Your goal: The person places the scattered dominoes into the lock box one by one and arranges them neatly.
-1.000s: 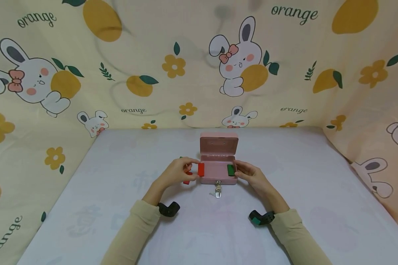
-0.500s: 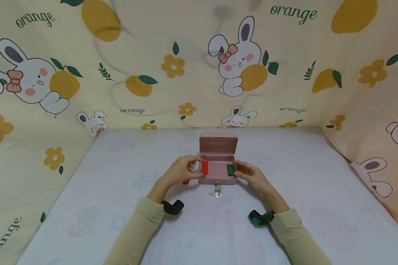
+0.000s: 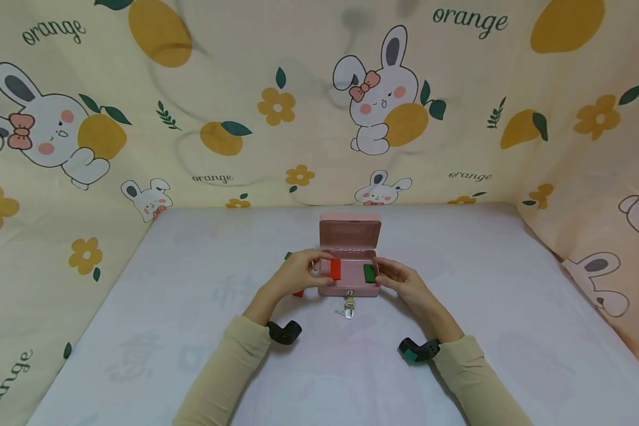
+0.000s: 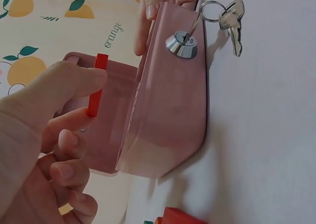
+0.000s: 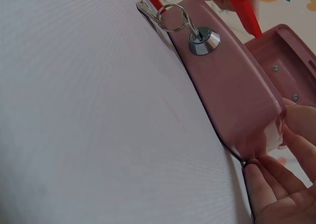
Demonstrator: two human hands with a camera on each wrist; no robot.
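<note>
A pink metal cash box stands on the table with its lid raised. My left hand pinches a flat red block upright between thumb and fingertips, over the box's left half. Seen from the left wrist, the red block is held by its ends and the other fingers are loosely curled. Inside the box at the right is a green block. My right hand holds the box's right side, and in the right wrist view its thumb and fingers grip around the corner.
A key ring with keys hangs from the lock on the box's front. On the table left of the box lies another red block, with a bit of green showing behind my left hand. A printed cloth rises behind.
My left hand has carried the red block rightward, from outside the box's left edge to over its inside. My right hand has stayed at the box's right side.
</note>
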